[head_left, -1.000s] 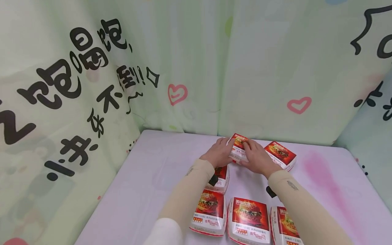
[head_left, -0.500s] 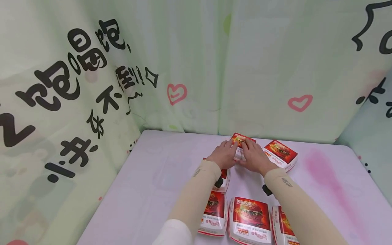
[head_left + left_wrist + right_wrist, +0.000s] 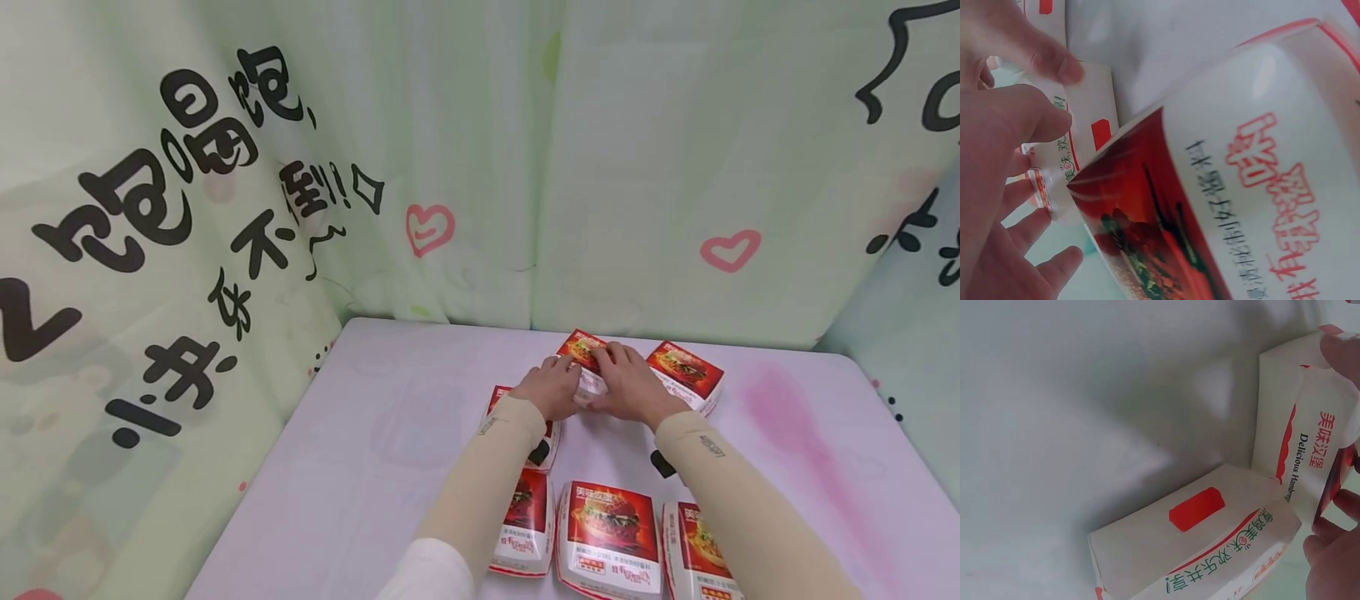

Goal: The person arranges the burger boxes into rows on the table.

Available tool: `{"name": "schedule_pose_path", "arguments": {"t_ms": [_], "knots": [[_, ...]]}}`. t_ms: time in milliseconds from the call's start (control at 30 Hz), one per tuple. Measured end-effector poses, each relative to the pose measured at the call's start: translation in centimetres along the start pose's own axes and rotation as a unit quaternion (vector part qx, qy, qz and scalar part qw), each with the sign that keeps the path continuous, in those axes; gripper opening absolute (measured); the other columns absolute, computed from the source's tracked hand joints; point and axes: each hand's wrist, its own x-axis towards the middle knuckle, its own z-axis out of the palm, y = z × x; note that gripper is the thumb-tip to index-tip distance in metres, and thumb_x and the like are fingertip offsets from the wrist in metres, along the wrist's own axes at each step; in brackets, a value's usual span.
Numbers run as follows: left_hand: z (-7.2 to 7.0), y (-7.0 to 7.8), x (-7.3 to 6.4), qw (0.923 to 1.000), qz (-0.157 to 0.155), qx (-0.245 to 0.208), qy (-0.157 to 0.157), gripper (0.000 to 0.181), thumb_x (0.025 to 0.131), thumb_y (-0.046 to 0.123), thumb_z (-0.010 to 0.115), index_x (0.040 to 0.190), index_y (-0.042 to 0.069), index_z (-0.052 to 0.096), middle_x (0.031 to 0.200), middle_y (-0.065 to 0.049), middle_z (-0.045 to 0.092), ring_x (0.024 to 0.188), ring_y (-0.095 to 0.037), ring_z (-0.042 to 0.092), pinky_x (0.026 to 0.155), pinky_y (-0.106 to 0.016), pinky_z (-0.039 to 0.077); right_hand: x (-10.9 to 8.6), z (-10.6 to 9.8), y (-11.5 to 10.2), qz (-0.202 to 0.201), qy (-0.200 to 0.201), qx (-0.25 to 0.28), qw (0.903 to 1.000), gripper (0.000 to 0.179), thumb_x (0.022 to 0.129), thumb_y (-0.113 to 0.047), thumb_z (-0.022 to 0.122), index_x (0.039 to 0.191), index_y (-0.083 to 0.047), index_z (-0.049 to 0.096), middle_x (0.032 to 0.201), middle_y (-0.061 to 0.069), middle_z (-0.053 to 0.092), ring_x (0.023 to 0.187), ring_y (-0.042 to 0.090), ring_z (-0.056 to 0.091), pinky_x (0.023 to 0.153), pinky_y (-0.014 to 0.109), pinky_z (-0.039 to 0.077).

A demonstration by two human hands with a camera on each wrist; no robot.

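At the far edge of the table, both hands hold a white and red burger box (image 3: 581,345) between them. My left hand (image 3: 551,388) is at its left near side, and my right hand (image 3: 632,388) grips its right side. The right wrist view shows the right thumb on one end of that burger box (image 3: 1307,434) and fingers at the other. Next to it, on the right, lies a second burger box (image 3: 687,367). In the left wrist view another burger box (image 3: 1260,156) fills the foreground; in the head view the left forearm partly covers it.
Nearer to me stands a row of burger boxes: one at the left (image 3: 525,533), one in the middle (image 3: 611,533) and one at the right (image 3: 701,550), partly behind the right sleeve. A patterned curtain (image 3: 637,167) rises behind the table (image 3: 375,433).
The left hand has shifted right and nearer along the held burger box. That box has moved slightly, first right and then back left. The other boxes stay in place.
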Motion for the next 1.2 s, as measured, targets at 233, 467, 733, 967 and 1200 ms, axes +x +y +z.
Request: {"name": "schedule_pose_path", "arguments": {"t_ms": [233, 467, 733, 967, 1200], "knots": [[0.6, 0.1, -0.1, 0.9999, 0.005, 0.007, 0.011, 0.065, 0.095, 0.04, 0.064, 0.152, 0.022, 0.039, 0.159, 0.004, 0.035, 0.146, -0.015, 0.035, 0.114, -0.032, 0.041, -0.4, 0.2, -0.2, 0.029, -0.019, 0.007, 0.9994, 0.101, 0.077, -0.04, 0.083, 0.149, 0.003, 0.028, 0.15, 0.037, 0.027, 0.137, 0.054, 0.03, 0.107, 0.066, 0.038], [1.0, 0.0, -0.2, 0.9996, 0.009, 0.007, 0.025, 0.065, 0.096, 0.038, 0.064, 0.152, 0.02, 0.037, 0.161, 0.003, 0.032, 0.147, -0.016, 0.033, 0.114, -0.032, 0.041, -0.7, 0.2, -0.2, 0.016, 0.008, 0.0, 0.9998, 0.09, 0.078, -0.032, 0.083, 0.143, 0.004, 0.031, 0.137, 0.035, 0.038, 0.129, 0.051, 0.038, 0.107, 0.064, 0.039], [1.5, 0.0, -0.2, 0.9995, 0.009, 0.009, 0.028, 0.067, 0.096, 0.036, 0.064, 0.154, 0.018, 0.035, 0.162, 0.002, 0.029, 0.148, -0.018, 0.032, 0.115, -0.033, 0.04, -0.7, 0.2, -0.2, 0.021, 0.015, 0.016, 0.9995, 0.092, 0.078, -0.03, 0.083, 0.147, 0.002, 0.031, 0.139, 0.033, 0.037, 0.13, 0.05, 0.037, 0.106, 0.064, 0.04], [1.2, -0.3, -0.7, 0.9979, 0.022, 0.038, 0.046, 0.071, 0.095, 0.036, 0.065, 0.155, 0.018, 0.032, 0.161, 0.0, 0.03, 0.147, -0.019, 0.033, 0.115, -0.032, 0.04, -1.0, -0.5, -0.2, -0.001, 0.046, 0.021, 0.9987, 0.086, 0.077, -0.026, 0.082, 0.144, 0.002, 0.035, 0.138, 0.033, 0.039, 0.13, 0.05, 0.039, 0.105, 0.064, 0.042], [0.9, -1.0, -1.0, 0.9935, 0.046, 0.059, 0.086, 0.08, 0.09, 0.037, 0.071, 0.155, 0.015, 0.03, 0.16, -0.003, 0.032, 0.146, -0.022, 0.035, 0.114, -0.032, 0.041, -1.4, -1.5, -0.1, 0.003, 0.036, 0.053, 0.9979, 0.089, 0.078, -0.025, 0.081, 0.148, 0.0, 0.032, 0.147, 0.031, 0.032, 0.135, 0.049, 0.033, 0.105, 0.064, 0.042]]}}
